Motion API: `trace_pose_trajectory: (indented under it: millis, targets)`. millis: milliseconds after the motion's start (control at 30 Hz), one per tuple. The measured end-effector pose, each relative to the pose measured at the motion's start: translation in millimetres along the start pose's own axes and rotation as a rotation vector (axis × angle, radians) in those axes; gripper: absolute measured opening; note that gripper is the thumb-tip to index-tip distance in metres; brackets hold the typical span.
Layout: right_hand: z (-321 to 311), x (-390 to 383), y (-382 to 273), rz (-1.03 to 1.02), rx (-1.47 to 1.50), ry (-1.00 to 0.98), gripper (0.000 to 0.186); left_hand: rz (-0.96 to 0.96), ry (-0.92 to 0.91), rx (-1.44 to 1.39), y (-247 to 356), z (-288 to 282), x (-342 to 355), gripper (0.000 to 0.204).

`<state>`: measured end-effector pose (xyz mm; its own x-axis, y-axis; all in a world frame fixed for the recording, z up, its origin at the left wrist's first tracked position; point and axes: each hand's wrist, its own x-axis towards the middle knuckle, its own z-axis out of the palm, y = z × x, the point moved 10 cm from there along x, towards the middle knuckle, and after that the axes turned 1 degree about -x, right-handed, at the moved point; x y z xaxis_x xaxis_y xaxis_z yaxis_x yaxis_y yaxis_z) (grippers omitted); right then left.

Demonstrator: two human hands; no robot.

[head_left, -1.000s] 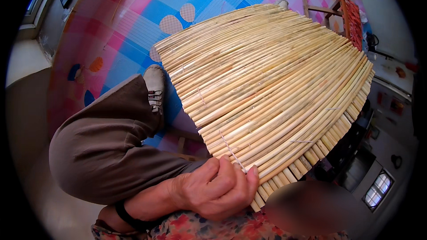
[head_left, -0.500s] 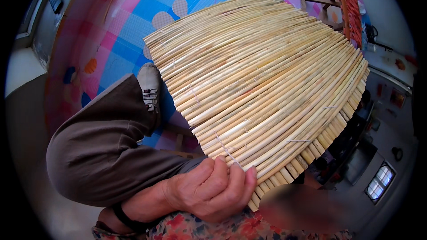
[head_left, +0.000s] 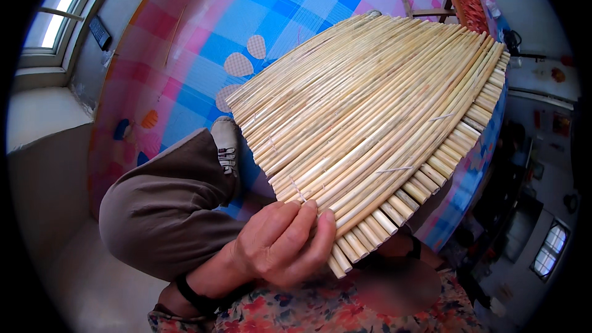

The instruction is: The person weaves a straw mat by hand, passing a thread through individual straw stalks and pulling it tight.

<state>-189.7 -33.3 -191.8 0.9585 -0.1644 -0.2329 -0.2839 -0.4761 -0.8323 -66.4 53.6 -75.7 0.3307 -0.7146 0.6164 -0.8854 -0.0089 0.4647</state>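
Observation:
A wide mat of pale reed stalks (head_left: 364, 105) lies slanted across my lap, its stalks joined with short stitches of white thread. My left hand (head_left: 287, 240) is closed on the mat's near corner, fingertips pressed on the stalks. A white thread (head_left: 297, 189) runs over the stalks to those fingertips. Along the near right edge, cut stalk ends (head_left: 410, 200) show in a second layer beneath the long stalks. My right forearm (head_left: 398, 243), with a dark band, shows partly under that edge; the mat hides the right hand.
My bent left leg (head_left: 166, 209) and grey shoe (head_left: 226, 142) are left of the mat. Beyond lies a blue and pink checked floor covering (head_left: 277, 18). A wooden chair with red webbing (head_left: 465, 6) stands at the far right; a window (head_left: 55, 24) is at upper left.
The view has shifted, and the mat's near corner and my left hand appear slightly further left and higher. Less thread shows by the fingertips. More of the right forearm shows under the mat.

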Motion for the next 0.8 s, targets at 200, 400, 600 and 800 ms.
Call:
trace_pose_trajectory:
  millis: [200,400,600,800]
  targets:
    - [1,14,1,-0.066,0.006,0.102,0.022,0.014,-0.024,0.035,4,6,-9,0.024]
    - [4,39,-2,-0.214,-0.014,0.255,0.022,0.041,0.028,0.129,3,5,-17,0.022]
    - [2,42,-24,-0.335,-0.211,0.346,0.027,0.012,0.034,0.119,3,3,-19,0.023]
    - [-6,34,7,0.135,0.442,0.242,0.017,-0.174,0.127,0.133,-31,-18,-8,0.031]
